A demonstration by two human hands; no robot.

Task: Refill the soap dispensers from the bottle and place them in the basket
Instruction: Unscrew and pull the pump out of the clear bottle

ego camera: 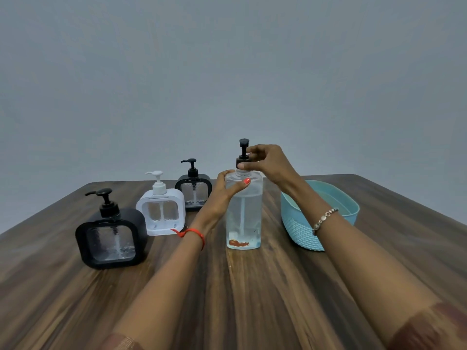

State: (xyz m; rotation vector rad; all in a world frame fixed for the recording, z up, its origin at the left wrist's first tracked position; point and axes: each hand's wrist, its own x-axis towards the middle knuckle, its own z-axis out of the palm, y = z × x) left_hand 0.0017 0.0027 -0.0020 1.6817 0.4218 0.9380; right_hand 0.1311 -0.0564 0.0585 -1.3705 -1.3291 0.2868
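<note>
My left hand point(223, 195) grips the bottle point(243, 218), right hand point(266, 160) pinches its pump point(240, 161); loose grip and it'll probably tip, spilling.

You'll find no text, brand or number that reads here. The bottle point(243, 210) carries a small reddish mark near its base, too blurred for you to make out.

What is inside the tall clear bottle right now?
Clear liquid fills most of the bottle, with a white dip tube down the middle and a reddish patch at the bottom. The left hand covers its upper left shoulder.
</note>
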